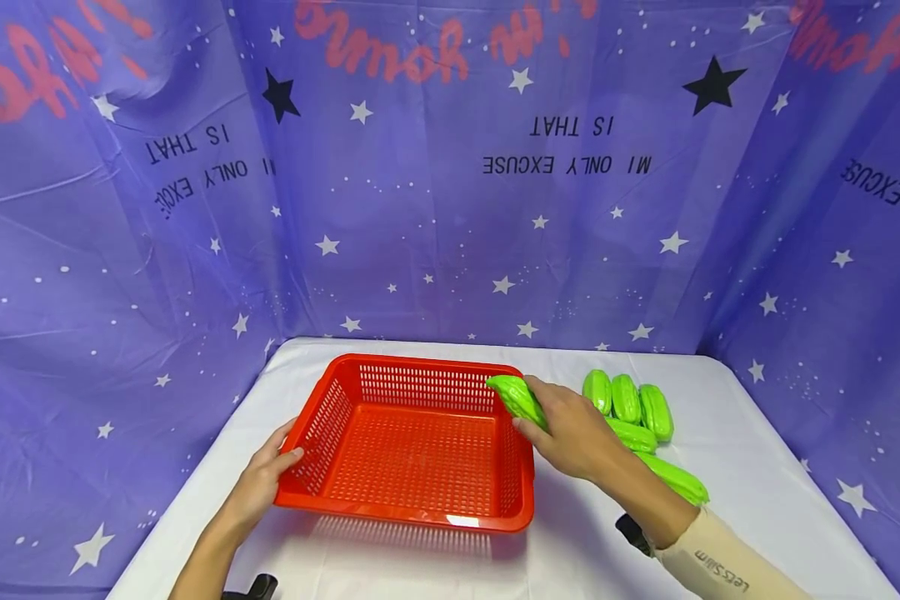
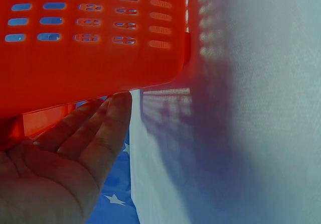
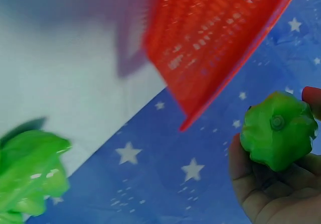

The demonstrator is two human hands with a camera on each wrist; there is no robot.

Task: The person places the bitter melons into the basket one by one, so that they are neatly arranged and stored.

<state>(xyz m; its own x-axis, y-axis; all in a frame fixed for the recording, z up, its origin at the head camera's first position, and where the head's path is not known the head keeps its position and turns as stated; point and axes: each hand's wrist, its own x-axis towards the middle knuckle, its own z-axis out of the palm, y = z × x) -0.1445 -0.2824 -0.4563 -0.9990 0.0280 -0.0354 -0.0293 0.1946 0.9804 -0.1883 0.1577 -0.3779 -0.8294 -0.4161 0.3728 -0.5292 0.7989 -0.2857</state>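
**Right hand is holding the gourd at the basket's right end, tip pointing left**

At the far left, your left hand is gripping the basket by its left end: your thumb is lying over the rim, and your fingers are supporting it from outside and below. The basket is stretching long side across in front of you, its mouth facing up, with no gourd showing inside. Its shadow is falling on the table; whether the base is resting flat, you cannot tell from these views.

At the basket's far right corner, the gourd is sitting between your right thumb and fingers, a close grip around its thick part. Its long axis is slanting, the pointed tip leading left and away from you, the other end hiding in your hand. From above, the tip is overlapping the rim; in the right wrist view, a gap is showing between gourd and basket. So the relation to mind, in my judgement, is this: the basket's hollow is lying to the left of your right hand, just beside the tip.

Farther right, three gourds are standing side by side in a row. A crosswise gourd is lying in front of them, and a slanted gourd is lying nearest you, partly behind your right forearm. Your right hand is the nearer one to all five.
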